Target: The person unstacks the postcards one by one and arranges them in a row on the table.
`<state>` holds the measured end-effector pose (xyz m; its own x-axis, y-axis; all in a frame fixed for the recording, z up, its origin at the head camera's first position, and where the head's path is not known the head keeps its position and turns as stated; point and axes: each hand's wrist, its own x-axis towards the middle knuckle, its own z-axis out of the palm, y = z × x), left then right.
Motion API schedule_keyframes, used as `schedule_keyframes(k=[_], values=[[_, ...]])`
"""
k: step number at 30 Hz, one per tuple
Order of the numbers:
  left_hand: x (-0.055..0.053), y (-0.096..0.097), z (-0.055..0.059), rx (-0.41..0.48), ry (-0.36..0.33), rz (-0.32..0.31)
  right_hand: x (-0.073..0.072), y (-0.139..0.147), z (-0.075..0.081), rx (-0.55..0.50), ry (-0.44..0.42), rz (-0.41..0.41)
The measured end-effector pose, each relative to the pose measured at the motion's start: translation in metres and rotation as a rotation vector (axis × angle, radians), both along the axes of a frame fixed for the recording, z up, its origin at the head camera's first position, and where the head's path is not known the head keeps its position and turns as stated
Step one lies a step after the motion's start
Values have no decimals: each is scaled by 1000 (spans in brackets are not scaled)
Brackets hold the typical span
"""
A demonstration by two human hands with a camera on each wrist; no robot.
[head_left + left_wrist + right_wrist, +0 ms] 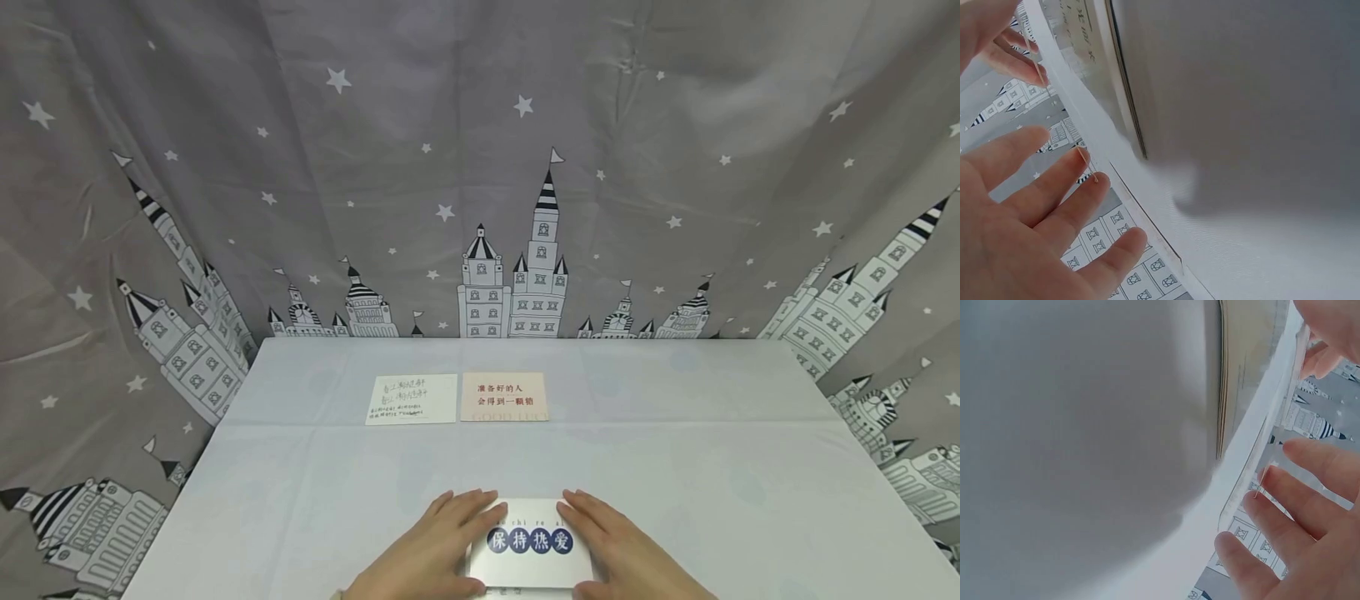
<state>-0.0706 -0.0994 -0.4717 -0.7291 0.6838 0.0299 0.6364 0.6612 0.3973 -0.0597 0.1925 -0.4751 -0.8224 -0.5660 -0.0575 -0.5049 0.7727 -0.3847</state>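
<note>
A white card (531, 568) with a row of blue circles bearing white characters is held between both hands at the near middle of the table. My left hand (438, 546) grips its left side, fingers at the far corner and thumb at the near one. On the opposite side my right hand (618, 546) holds it the same way. Beneath lies a stack of cards (1124, 78), seen edge-on in both wrist views; in the head view only a printed strip shows below the held card. The fingertips are raised off the tabletop.
Farther back on the white-covered table (675, 483), a white card with handwriting (412, 400) lies beside a peach card with red characters (504, 397). A grey curtain (390, 125) printed with castles and stars surrounds the back and sides.
</note>
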Motion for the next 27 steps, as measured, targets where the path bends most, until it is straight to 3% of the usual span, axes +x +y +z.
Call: schedule_keyframes(k=[5,11,17,27], values=[[-3,2,0,7,81,-23,-2,1,7,18,-63,-46],[-10,5,0,30,195,-69,-4,9,7,1,13,-13],[-18,9,1,28,211,-73,-12,16,5,-14,159,32],[-38,21,4,-23,172,-76,-25,25,11,-34,187,25]])
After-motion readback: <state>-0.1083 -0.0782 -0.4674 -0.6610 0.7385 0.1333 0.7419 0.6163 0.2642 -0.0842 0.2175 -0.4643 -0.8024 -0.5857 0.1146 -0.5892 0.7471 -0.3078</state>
